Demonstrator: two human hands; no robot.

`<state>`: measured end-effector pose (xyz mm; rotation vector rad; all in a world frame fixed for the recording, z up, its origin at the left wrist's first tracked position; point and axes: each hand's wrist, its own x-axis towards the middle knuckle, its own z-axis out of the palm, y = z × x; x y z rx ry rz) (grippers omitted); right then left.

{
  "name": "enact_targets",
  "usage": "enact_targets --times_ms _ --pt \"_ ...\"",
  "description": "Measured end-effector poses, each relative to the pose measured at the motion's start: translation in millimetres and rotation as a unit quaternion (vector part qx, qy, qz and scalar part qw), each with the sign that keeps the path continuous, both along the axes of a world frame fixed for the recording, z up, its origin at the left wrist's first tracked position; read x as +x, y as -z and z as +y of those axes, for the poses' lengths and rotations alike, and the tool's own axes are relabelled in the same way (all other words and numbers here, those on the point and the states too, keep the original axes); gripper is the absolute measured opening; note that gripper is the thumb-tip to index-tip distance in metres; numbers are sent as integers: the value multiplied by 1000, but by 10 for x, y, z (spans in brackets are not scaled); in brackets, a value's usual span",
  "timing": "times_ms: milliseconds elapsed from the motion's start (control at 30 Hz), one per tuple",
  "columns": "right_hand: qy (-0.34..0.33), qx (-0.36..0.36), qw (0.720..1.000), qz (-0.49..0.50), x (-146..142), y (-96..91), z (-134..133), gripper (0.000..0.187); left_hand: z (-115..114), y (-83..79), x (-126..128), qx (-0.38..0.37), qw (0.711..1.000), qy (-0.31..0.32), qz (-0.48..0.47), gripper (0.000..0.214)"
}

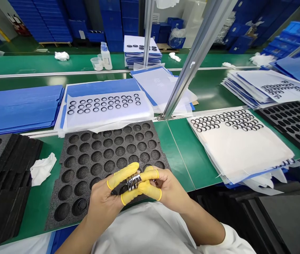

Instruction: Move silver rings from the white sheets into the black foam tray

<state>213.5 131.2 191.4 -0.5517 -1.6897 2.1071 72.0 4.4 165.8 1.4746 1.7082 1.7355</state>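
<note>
A short stack of shiny metal rings is held between my two hands above a dark foam tray. My left hand grips the stack from the left, thumb below and fingers above. Pinched at the right end of the same stack are the fingers of my right hand. A small shiny piece shows under the right fingers; I cannot make out what it is. Yellow finger cots cover several fingertips. The tray has rows of round pockets, and a dark ring-shaped part sits in one near the front left.
Behind the tray, white sheets carry rows of black rings. More rings lie on a sheet stack at right. Stacked foam trays and a crumpled white cloth are at left. A metal post slants up beyond the tray.
</note>
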Motion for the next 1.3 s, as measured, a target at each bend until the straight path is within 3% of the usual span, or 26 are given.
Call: enact_targets --times_ms 133,433,733,1000,1300 --pt "37 30 998 33 5 21 -12 25 -3 4 -15 -11 1000 -23 19 63" --pt "40 15 997 63 6 34 -41 11 76 -80 -6 87 990 -37 104 60" --pt "25 48 998 31 23 6 -22 27 32 -39 -32 92 986 -37 132 61" --pt "28 0 999 37 11 41 -40 28 50 -73 -20 73 990 -23 120 61" --pt "39 1 999 24 -2 30 -32 30 -5 -26 -24 36 996 -14 75 58"
